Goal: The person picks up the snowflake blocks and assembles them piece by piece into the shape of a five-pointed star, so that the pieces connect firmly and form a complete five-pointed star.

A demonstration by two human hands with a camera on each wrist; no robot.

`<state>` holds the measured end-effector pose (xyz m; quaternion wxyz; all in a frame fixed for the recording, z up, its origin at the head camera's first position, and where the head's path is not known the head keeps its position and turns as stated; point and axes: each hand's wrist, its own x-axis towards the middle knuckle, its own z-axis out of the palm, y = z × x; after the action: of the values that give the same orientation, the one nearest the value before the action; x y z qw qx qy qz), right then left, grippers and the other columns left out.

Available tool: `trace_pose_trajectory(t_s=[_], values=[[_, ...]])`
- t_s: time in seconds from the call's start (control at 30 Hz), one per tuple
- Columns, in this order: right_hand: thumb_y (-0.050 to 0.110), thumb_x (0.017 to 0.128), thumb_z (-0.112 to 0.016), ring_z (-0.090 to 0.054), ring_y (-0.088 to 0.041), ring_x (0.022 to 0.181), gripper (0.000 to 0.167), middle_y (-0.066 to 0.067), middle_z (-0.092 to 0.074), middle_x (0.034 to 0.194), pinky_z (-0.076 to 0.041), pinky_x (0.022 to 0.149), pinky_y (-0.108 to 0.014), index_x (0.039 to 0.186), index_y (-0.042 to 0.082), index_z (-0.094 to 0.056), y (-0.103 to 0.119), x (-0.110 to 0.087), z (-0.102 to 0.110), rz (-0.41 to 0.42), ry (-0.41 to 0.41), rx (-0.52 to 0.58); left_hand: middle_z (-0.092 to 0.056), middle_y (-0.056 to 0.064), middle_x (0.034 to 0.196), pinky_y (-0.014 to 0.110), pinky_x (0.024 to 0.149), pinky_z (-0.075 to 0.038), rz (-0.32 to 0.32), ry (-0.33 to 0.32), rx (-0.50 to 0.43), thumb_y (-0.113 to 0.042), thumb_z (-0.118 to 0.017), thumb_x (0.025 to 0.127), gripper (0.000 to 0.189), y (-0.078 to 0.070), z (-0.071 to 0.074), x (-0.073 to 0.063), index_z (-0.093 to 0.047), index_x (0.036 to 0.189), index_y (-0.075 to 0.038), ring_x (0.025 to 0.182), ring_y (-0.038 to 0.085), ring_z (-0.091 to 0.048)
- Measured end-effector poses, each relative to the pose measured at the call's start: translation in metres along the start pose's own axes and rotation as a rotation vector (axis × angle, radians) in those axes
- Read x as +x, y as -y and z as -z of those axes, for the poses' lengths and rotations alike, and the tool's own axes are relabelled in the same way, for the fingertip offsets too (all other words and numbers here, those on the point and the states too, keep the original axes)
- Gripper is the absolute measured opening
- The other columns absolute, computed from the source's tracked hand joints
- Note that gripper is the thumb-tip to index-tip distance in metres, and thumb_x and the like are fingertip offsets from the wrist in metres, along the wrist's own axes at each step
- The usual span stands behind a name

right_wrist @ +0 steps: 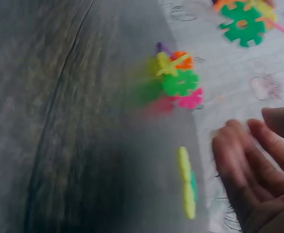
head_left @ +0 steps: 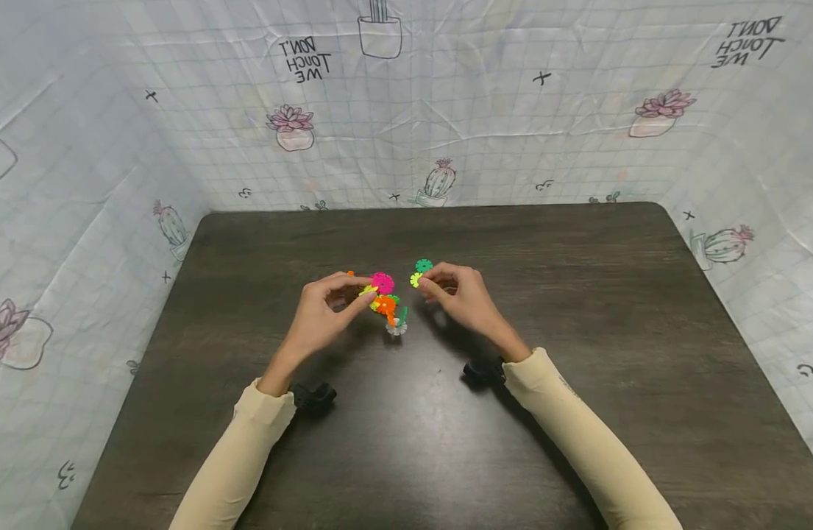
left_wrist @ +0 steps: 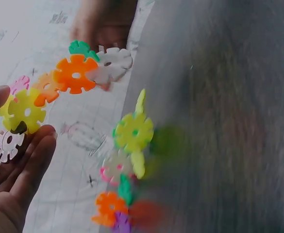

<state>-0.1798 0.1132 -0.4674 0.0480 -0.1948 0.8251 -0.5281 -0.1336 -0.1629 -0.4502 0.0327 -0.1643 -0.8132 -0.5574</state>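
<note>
Pinching a yellow disc (left_wrist: 27,103), the left hand (head_left: 323,313) likely steadies its linked discs (left_wrist: 65,73) toward the tabletop (head_left: 578,250)'s far edge. Right hand (head_left: 464,298): fingers apart, seemingly empty!

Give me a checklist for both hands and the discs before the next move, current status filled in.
1. Left hand secure on the disc chain: ok, thumb and fingers pinch it.
2. Right hand free: ok, no piece shows in it in the right wrist view.
3. White disc at the chain's far end fully slotted: cannot tell, blurred.
4. Yellow disc and green disc by the right hand joined: cannot tell, fingers partly cover the yellow one.
5. All pieces in the held chain: not ok, a multicoloured cluster lies on the table.
</note>
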Motion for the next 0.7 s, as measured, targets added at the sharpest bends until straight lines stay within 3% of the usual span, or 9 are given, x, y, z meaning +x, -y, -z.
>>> trace_pose_trajectory(t_s=[0.17,0.37,0.5,0.7], values=[[0.025,0.103,-0.068,-0.078,-0.024,0.083,0.024,-0.013,-0.079,0.101,-0.065,0.074,-0.034,0.114,0.006,-0.077,-0.006,0.013,-0.017,-0.020,0.062,-0.113,-0.075,0.004,0.117,0.021,0.081,-0.060,0.026,-0.047,-0.022,-0.026,-0.077,0.097,0.027,0.001,0.019,0.000,-0.077,0.122,-0.018,0.093,0.015,-0.072],[0.032,0.100,-0.073,-0.076,-0.017,0.082,0.025,-0.006,-0.079,0.100,-0.062,0.073,-0.031,0.108,0.010,-0.079,-0.003,0.025,-0.038,-0.012,0.095,-0.189,-0.075,0.006,0.121,0.020,0.086,-0.060,0.025,-0.112,-0.019,-0.024,-0.077,0.097,0.027,0.001,0.039,0.001,-0.076,0.123,-0.017,0.098,0.010,-0.072],[0.032,0.094,-0.081,-0.072,-0.017,0.079,0.027,-0.007,-0.077,0.096,-0.061,0.073,-0.031,0.103,0.007,-0.075,0.001,0.029,-0.048,-0.012,0.094,-0.196,-0.075,0.010,0.123,0.018,0.086,-0.059,0.028,-0.130,-0.029,-0.019,-0.076,0.097,0.028,0.001,0.045,0.002,-0.075,0.125,-0.013,0.099,0.006,-0.070],[0.032,0.088,-0.086,-0.069,-0.015,0.078,0.032,-0.006,-0.075,0.098,-0.059,0.073,-0.031,0.103,0.008,-0.072,0.005,0.026,-0.052,-0.003,0.122,-0.254,-0.075,0.007,0.120,0.016,0.085,-0.058,0.044,-0.158,-0.011,-0.024,-0.077,0.097,0.028,0.005,0.048,0.002,-0.075,0.124,-0.015,0.097,0.008,-0.070]])
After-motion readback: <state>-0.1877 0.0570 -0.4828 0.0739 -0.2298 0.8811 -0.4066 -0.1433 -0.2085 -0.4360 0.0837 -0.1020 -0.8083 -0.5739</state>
